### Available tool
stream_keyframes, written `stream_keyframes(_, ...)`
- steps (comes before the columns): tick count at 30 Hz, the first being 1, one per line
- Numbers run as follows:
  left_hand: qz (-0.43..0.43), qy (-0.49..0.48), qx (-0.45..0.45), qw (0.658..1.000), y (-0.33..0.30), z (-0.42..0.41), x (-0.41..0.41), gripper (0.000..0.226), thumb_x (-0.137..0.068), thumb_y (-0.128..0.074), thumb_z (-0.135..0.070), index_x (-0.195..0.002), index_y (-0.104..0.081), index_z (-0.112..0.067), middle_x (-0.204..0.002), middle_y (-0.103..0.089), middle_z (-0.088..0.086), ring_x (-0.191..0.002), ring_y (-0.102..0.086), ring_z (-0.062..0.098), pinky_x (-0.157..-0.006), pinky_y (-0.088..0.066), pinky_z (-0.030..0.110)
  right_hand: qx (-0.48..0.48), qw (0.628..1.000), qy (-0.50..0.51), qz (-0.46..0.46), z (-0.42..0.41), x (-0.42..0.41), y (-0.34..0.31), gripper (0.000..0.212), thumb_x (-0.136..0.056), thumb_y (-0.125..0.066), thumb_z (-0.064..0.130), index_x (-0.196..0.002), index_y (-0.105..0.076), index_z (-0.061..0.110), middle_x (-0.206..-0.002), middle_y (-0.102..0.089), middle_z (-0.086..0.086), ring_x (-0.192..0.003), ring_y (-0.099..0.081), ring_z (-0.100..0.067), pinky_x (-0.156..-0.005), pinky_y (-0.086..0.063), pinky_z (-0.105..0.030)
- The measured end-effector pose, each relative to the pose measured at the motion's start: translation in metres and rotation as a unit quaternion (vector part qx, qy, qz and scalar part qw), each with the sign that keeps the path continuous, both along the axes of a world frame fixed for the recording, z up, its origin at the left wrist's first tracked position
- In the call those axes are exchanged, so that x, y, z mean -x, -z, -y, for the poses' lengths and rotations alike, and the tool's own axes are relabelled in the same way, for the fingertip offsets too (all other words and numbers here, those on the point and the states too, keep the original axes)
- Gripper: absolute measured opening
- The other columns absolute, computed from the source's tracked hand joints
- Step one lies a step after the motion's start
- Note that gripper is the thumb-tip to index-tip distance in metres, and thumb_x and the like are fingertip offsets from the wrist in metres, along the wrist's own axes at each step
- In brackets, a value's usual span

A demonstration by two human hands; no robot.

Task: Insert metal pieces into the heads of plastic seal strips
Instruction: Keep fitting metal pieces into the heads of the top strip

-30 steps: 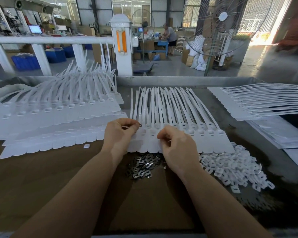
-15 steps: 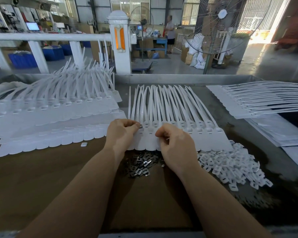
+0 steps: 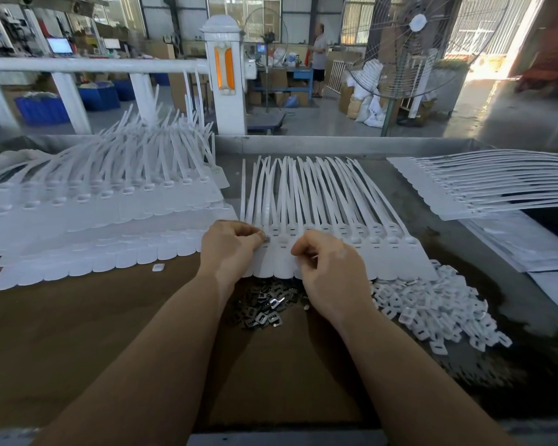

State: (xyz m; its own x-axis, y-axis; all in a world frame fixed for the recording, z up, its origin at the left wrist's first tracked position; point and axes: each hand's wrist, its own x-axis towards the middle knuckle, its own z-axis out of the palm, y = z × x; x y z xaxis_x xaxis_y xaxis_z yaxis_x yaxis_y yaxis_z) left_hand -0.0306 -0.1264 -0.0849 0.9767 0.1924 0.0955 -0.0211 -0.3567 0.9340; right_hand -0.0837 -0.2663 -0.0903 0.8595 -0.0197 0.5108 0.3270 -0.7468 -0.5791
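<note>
Factory hall behind, brown desk (image 3: 78, 333) in front; fanned row of seal strips (image 3: 335, 220) laid heads toward the body, probably to keep every slot within reach; loose heap of metal pieces (image 3: 264, 307) just below the row for quick picking; left hand (image 3: 229, 246) pinching one metal piece (image 3: 266, 238) at a strip head, fingers clamped; right hand (image 3: 329, 268) curled on the neighbouring heads, apparently steadying, grip contents unclear

Left hand (image 3: 229, 244) pinches metal piece (image 3: 266, 238) at strip head (image 3: 275, 234)
</note>
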Motion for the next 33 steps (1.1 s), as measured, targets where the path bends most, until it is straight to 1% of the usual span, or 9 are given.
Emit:
stream_keyframes(4,0.005,0.005,-0.017,1.000,0.0002,-0.0008,0.0006,0.003,-0.083,-0.070,-0.020,-0.081,-0.072,-0.018,-0.080,-0.065,-0.005,-0.075,-0.055,0.003,-0.061,-0.039,0.017,0.001,1.000,0.000,0.000,-0.0003,-0.0001,0.0001,0.014,-0.081,-0.058,0.003,-0.084,-0.063,0.015,-0.084,-0.066,0.003,-0.081,-0.059,-0.014,-0.075,-0.047,-0.027)
stream_keyframes(9,0.012,0.004,-0.019,1.000,0.0007,-0.0018,0.0030,0.014,-0.081,-0.072,-0.019,-0.070,-0.066,-0.027,-0.079,-0.060,-0.007,-0.075,-0.053,0.004,-0.061,-0.039,0.020,-0.004,1.000,0.001,0.002,-0.0003,-0.0002,0.0000,0.014,-0.081,-0.058,0.002,-0.082,-0.064,0.015,-0.084,-0.065,0.003,-0.081,-0.059,-0.015,-0.075,-0.047,-0.027)
stream_keyframes(16,0.016,0.003,-0.001,1.000,0.0001,-0.0039,0.0038,0.017,-0.087,-0.062,-0.013,-0.079,-0.068,-0.027,-0.082,-0.059,-0.005,-0.075,-0.052,0.005,-0.060,-0.038,0.019,-0.010,1.000,0.000,-0.001,-0.0006,-0.0005,0.0004,0.013,-0.081,-0.059,0.002,-0.082,-0.064,0.015,-0.084,-0.065,0.002,-0.079,-0.058,-0.014,-0.074,-0.046,-0.025)
stream_keyframes(19,0.018,0.005,-0.018,1.000,0.0003,-0.0045,0.0047,0.022,-0.088,-0.058,-0.008,-0.081,-0.069,-0.026,-0.087,-0.059,-0.003,-0.075,-0.052,0.004,-0.059,-0.036,0.017,-0.008,1.000,0.001,0.001,-0.0002,-0.0006,0.0003,0.013,-0.081,-0.059,0.003,-0.082,-0.064,0.015,-0.084,-0.065,0.002,-0.078,-0.058,-0.014,-0.073,-0.045,-0.023)
stream_keyframes(24,0.037,0.017,-0.073,0.996,0.0002,-0.0047,0.0056,0.027,-0.088,-0.055,-0.007,-0.079,-0.068,-0.028,-0.106,-0.055,0.006,-0.080,-0.053,0.013,-0.064,-0.039,0.019,-0.007,1.000,0.002,-0.001,-0.0005,-0.0010,0.0002,0.013,-0.081,-0.059,0.003,-0.082,-0.064,0.015,-0.084,-0.065,0.003,-0.078,-0.058,-0.013,-0.072,-0.043,-0.021)
stream_keyframes(25,0.039,0.019,-0.079,0.996,0.0004,-0.0047,0.0058,0.029,-0.088,-0.054,-0.007,-0.077,-0.068,-0.030,-0.108,-0.055,0.006,-0.081,-0.053,0.014,-0.065,-0.041,0.021,-0.007,1.000,0.002,-0.002,-0.0005,-0.0010,0.0002,0.014,-0.082,-0.058,0.003,-0.082,-0.064,0.015,-0.084,-0.065,0.003,-0.079,-0.057,-0.013,-0.072,-0.043,-0.021)
stream_keyframes(27,0.042,0.021,-0.094,0.994,0.0004,-0.0047,0.0062,0.033,-0.089,-0.053,-0.007,-0.073,-0.066,-0.033,-0.110,-0.054,0.005,-0.093,-0.055,0.022,-0.077,-0.047,0.029,-0.006,1.000,0.002,-0.003,-0.0005,-0.0010,0.0000,0.013,-0.082,-0.058,0.003,-0.083,-0.064,0.015,-0.084,-0.065,0.003,-0.079,-0.057,-0.012,-0.072,-0.043,-0.021)
stream_keyframes(29,0.044,0.023,-0.104,0.993,-0.0001,-0.0047,0.0070,0.036,-0.089,-0.052,-0.007,-0.071,-0.065,-0.035,-0.110,-0.053,0.004,-0.102,-0.053,0.028,-0.086,-0.047,0.035,-0.008,1.000,0.001,-0.004,-0.0006,-0.0008,0.0001,0.013,-0.082,-0.058,0.003,-0.083,-0.064,0.015,-0.084,-0.065,0.003,-0.079,-0.058,-0.013,-0.073,-0.045,-0.022)
stream_keyframes(33,0.048,0.028,-0.114,0.992,-0.0004,-0.0048,0.0084,0.039,-0.091,-0.051,-0.008,-0.069,-0.063,-0.038,-0.110,-0.051,0.003,-0.105,-0.052,0.031,-0.090,-0.047,0.038,-0.006,1.000,0.002,-0.005,-0.0010,-0.0007,0.0000,0.013,-0.082,-0.058,0.004,-0.083,-0.064,0.015,-0.084,-0.065,0.004,-0.080,-0.057,-0.012,-0.074,-0.044,-0.022)
